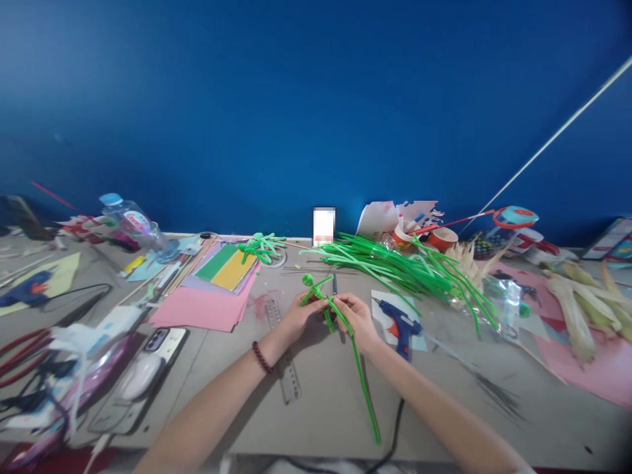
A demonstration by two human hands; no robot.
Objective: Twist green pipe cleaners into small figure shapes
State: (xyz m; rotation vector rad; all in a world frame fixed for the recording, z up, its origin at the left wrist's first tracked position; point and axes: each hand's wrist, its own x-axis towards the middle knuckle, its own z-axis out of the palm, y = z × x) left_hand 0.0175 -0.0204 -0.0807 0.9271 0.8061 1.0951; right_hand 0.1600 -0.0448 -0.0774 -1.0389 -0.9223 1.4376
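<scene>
Close together over the middle of the table, both hands work on a bright green pipe cleaner piece (316,289). My left hand (297,317) pinches its twisted part, where a small coiled ball and short arms stick out. A beaded bracelet circles the left wrist. My right hand (359,320) has thumb and fingers closed on a long green pipe cleaner (363,375), whose free end hangs toward the table's front edge. The fingertips partly hide where the stems join. Beneath the left forearm lies a clear ruler (285,359).
A blue hot glue gun (402,327) lies right of my hands, its cord running to the front edge. Behind is a heap of green pipe cleaners (395,263). Pink paper (202,309), a phone (165,345) and a plastic bottle (133,224) are left. Corn husks (573,316) lie far right.
</scene>
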